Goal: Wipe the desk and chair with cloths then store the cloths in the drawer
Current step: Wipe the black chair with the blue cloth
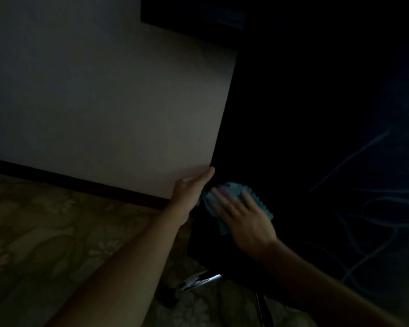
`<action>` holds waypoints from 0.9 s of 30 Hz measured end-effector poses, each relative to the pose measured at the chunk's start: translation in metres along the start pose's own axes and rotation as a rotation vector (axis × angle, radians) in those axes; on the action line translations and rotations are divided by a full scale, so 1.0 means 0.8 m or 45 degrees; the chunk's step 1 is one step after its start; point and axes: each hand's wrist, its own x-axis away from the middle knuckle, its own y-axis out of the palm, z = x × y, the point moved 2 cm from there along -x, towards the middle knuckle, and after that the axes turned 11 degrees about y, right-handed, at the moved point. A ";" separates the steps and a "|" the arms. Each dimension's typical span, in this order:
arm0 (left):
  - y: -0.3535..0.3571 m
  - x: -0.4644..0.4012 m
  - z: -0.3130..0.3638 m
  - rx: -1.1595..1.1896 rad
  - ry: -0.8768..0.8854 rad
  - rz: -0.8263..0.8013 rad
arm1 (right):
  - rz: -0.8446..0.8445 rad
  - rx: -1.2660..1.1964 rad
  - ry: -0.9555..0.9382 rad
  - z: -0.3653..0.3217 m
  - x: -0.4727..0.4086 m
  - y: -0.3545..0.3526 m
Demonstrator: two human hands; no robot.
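Right hand (243,218), fingers flat, presses the blue cloth (224,204) on the dark chair (222,253); left hand (191,187), grip unclear, steadies it: overlapping strokes probably work best.

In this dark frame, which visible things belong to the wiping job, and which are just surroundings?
Part of the job:
- blue cloth, under the right hand, which presses it flat
- black chair, the dark surface being wiped
- left hand, steadying the chair's edge

Just surroundings:
- pale wall
- floral carpet
- chrome chair leg
- faint cables in the dark at right
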 end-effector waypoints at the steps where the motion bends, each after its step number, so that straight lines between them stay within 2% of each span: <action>1: 0.000 0.001 0.001 -0.004 -0.009 0.018 | 0.159 -0.052 0.069 0.024 -0.013 -0.015; 3: 0.004 0.004 0.000 -0.001 -0.032 0.016 | 0.421 -0.116 0.305 0.090 -0.040 -0.053; 6: 0.007 0.016 -0.001 -0.007 -0.035 -0.006 | 0.557 -0.167 0.484 0.121 -0.033 -0.058; 10: 0.012 0.028 -0.001 -0.102 0.030 0.037 | 0.174 -0.043 0.045 0.053 0.049 0.010; 12: 0.012 0.031 0.002 -0.116 0.034 0.004 | 0.307 -0.016 0.022 0.090 0.042 -0.003; 15: 0.006 0.029 -0.002 -0.040 -0.014 -0.071 | 0.580 -0.185 0.427 0.169 0.008 -0.060; 17: 0.006 0.032 -0.004 0.007 -0.031 -0.098 | 0.674 -0.307 0.623 0.171 0.008 -0.067; 18: 0.007 0.034 -0.005 -0.005 -0.017 -0.077 | 0.671 -0.315 0.633 0.153 0.016 -0.057; 19: 0.010 0.035 -0.004 -0.031 0.006 -0.034 | 0.593 -0.293 0.553 0.126 0.028 -0.038; 22: 0.019 0.038 -0.007 -0.124 0.080 0.058 | 0.290 -0.086 0.071 0.068 0.066 0.019; 24: 0.023 0.038 -0.007 -0.089 0.076 0.069 | 0.352 -0.042 0.008 0.086 0.049 0.007; 27: 0.025 0.035 -0.015 0.026 0.033 0.103 | 0.638 -0.200 0.438 0.129 -0.012 -0.053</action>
